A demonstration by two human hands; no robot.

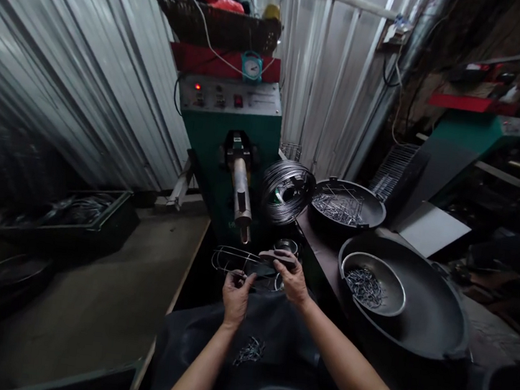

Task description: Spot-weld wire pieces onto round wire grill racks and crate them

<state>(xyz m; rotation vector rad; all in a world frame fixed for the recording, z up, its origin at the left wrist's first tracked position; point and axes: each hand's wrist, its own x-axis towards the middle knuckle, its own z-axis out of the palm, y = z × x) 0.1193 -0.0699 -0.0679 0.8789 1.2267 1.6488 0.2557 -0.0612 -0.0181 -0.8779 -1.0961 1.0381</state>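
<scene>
My left hand (236, 295) pinches the near side of a wire cage (234, 259), a rounded frame of thin metal rods lying level in front of me. My right hand (292, 278) is closed on a flat, brownish-grey piece (277, 256) at the cage's right end; its exact kind is unclear. Above the cage, the welding-type arm (241, 196) of a green machine (220, 134) points down toward me. A small pile of short metal pins (250, 350) rests on the dark apron (277, 372) over my lap.
Right of the machine hangs a coil of wire (283, 191). Beyond it stand a black pan of metal rods (347, 208) and a large black pan (435, 309) containing a metal bowl (395, 279) of short pins. A green bin (112, 209) stands on the left floor.
</scene>
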